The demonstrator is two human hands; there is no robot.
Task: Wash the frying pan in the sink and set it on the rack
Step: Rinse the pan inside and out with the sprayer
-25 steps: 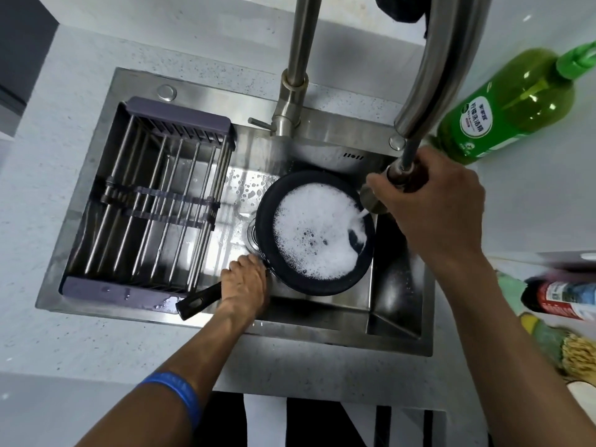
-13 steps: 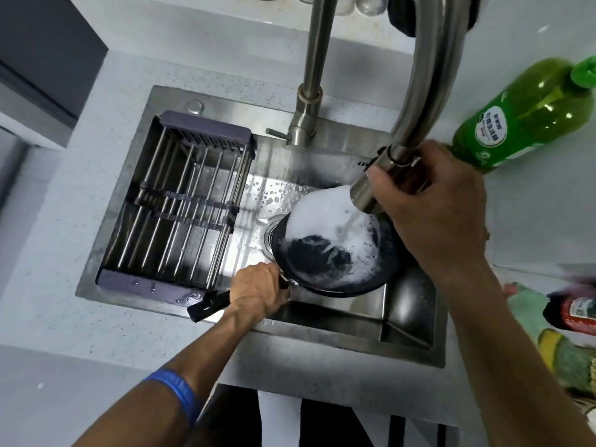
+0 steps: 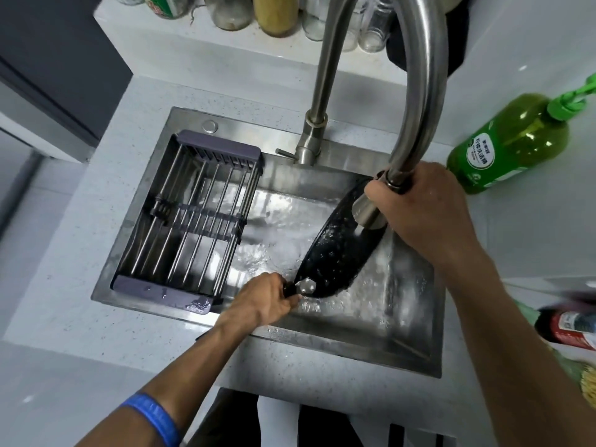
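Now frying pan [image 3: 335,250] tilted, handle nearward.

A pale speckled countertop [image 3: 96,240] runs around the basin, and behind it a raised white ledge [image 3: 200,37] carries a row of glass jars and bottles [image 3: 277,12], some clear and some with yellowish contents. A dark grey cabinet [image 3: 54,59] stands at the upper left, while a green pump bottle [image 3: 512,143] lies tilted on the counter to the right. At the right edge a red-labelled bottle [image 3: 571,327] shows blurred; the light is even and cool, with small glints on the counter.
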